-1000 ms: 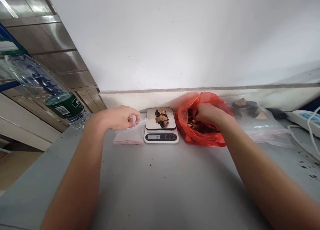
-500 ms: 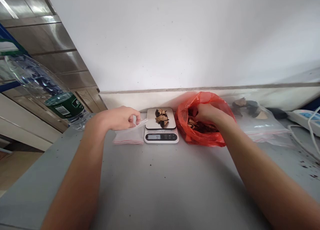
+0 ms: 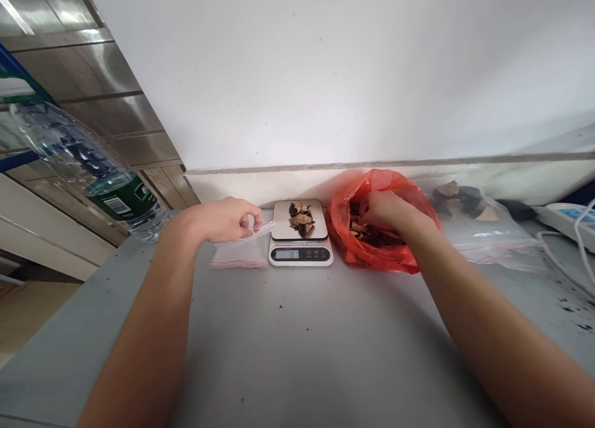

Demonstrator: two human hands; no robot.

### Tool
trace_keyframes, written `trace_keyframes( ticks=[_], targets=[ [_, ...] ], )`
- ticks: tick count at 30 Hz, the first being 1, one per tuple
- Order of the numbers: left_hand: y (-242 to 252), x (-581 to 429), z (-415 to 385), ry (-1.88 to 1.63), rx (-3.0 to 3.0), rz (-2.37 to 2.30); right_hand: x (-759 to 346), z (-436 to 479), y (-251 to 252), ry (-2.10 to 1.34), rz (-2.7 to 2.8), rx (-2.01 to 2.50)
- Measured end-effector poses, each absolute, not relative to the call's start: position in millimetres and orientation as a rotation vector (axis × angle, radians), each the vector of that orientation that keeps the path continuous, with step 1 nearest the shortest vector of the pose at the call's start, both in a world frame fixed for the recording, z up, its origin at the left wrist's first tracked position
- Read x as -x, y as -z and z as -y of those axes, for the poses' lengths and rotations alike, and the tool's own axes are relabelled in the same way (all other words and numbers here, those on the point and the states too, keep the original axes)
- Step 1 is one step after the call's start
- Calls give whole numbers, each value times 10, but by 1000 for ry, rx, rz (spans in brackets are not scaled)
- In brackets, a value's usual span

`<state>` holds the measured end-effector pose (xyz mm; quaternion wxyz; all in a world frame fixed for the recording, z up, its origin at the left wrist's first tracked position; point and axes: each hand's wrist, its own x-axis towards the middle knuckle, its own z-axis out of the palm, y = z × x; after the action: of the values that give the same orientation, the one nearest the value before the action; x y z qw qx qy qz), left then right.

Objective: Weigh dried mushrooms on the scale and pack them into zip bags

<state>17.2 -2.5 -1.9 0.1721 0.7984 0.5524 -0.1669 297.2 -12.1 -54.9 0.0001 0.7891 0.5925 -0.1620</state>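
My left hand (image 3: 227,220) pinches the edge of a clear zip bag (image 3: 239,254), which lies on the table left of a small digital scale (image 3: 300,248). Several dry brown and black curled pieces (image 3: 302,220), perhaps dried peel, sit on the scale's plate; its display (image 3: 287,254) is lit. My right hand (image 3: 383,209) reaches into an open red plastic bag (image 3: 395,260) right of the scale. More dark curled pieces (image 3: 372,236) fill that bag, and my right fingertips are hidden among them.
A large water bottle (image 3: 116,192) stands at the left table edge. Beyond the red bag lies another clear zip bag (image 3: 493,232) with dark and pale pieces in it. A white device (image 3: 567,220) with a cable is at the far right. The white wall (image 3: 334,74) borders the table's back.
The scale's reading has gone up from about 9.4 to about 10.7. My right hand has shifted only slightly inside the red bag. My left hand stays on the clear bag.
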Motion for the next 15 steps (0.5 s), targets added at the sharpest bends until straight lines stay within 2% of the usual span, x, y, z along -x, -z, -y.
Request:
trace_keyframes(
  ticks=[15],
  targets=[
    [-8,-225,42,504,-2158,-1639,-2951,165,516,470,-1862,-2527]
  ],
)
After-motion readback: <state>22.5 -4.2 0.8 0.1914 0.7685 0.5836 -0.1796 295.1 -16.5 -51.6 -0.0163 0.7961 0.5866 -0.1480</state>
